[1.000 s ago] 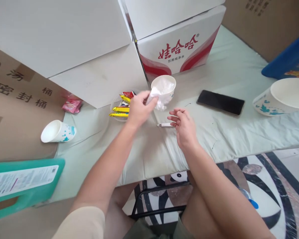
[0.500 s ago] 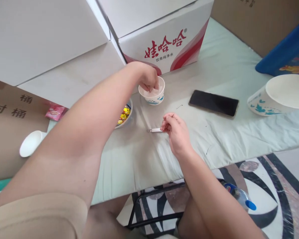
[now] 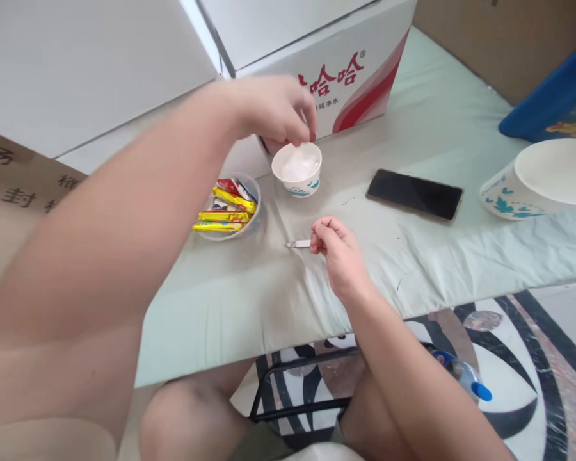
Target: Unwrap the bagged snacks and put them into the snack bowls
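My left hand [image 3: 273,109] hovers just above a small white paper cup [image 3: 297,170] with blue print; its fingers are bunched together and nothing shows between them. Crumpled whitish plastic sits inside the cup. My right hand [image 3: 340,255] rests on the pale green cloth [image 3: 249,294] in front of the cup. Its fingertips pinch one end of a small white stick [image 3: 298,244] that lies on the cloth and points left.
A clear bowl [image 3: 249,225] of yellow and red sachets stands left of the cup. A black phone [image 3: 415,194] lies to the right, with a large paper bowl [image 3: 542,179] beyond it. A white carton with red print [image 3: 365,77] stands behind. A water bottle [image 3: 465,381] lies on the floor.
My left hand pushed the white plastic down into the cup, then lifted out above the rim. My right hand closed on the end of the white stick.
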Action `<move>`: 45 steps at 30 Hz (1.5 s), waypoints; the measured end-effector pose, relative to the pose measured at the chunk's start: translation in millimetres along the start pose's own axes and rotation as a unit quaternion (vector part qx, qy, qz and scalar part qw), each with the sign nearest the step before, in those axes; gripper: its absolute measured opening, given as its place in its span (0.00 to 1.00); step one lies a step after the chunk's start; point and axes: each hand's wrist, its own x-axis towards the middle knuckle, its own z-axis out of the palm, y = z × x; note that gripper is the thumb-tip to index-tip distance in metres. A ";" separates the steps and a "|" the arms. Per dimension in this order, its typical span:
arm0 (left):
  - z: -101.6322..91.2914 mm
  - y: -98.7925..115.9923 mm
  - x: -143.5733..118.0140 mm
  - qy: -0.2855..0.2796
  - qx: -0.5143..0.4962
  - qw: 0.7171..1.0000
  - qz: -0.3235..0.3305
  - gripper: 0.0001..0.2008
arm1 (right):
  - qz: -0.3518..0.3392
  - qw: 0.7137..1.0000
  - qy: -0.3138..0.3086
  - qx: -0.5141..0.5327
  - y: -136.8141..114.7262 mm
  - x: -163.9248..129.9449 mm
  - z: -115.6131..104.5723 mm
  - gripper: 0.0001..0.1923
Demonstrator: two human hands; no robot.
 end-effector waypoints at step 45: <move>-129.7 -148.0 -225.6 0.193 -0.729 0.593 -0.283 0.07 | -0.247 0.793 -0.377 -0.410 90.6 -5.0 344.6 0.08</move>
